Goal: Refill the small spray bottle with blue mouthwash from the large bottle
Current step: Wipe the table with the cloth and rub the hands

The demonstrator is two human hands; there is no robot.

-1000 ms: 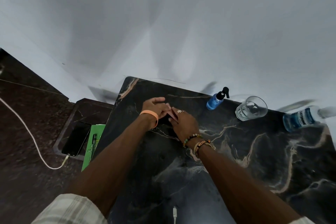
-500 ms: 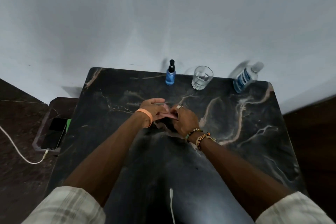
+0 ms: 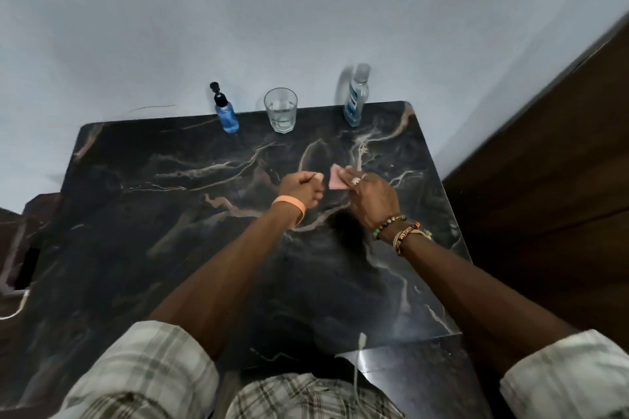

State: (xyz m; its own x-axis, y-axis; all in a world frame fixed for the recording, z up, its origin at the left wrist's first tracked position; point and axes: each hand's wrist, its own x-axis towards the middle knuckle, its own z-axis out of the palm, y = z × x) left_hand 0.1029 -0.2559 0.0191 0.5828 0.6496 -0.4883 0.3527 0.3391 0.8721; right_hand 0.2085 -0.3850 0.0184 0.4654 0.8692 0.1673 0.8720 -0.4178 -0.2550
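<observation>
My right hand hangs over the middle of the dark marble surface, its fingers pinched together on a small pink piece that looks like paper or cloth; I cannot tell which. My left hand sits just beside it, apart from the pink piece, curled into a loose fist with nothing in it that I can see. An orange band circles my left wrist and beaded bracelets my right.

Along the far edge of the surface, against the pale wall, three things stand upright in a row, well apart from my hands. The small spray bottle, blue with a black pump top, is on the left. A clear drinking glass with some clear liquid stands in the middle. The large mouthwash bottle is on the right, near the corner, its cap on and blue liquid low inside.
</observation>
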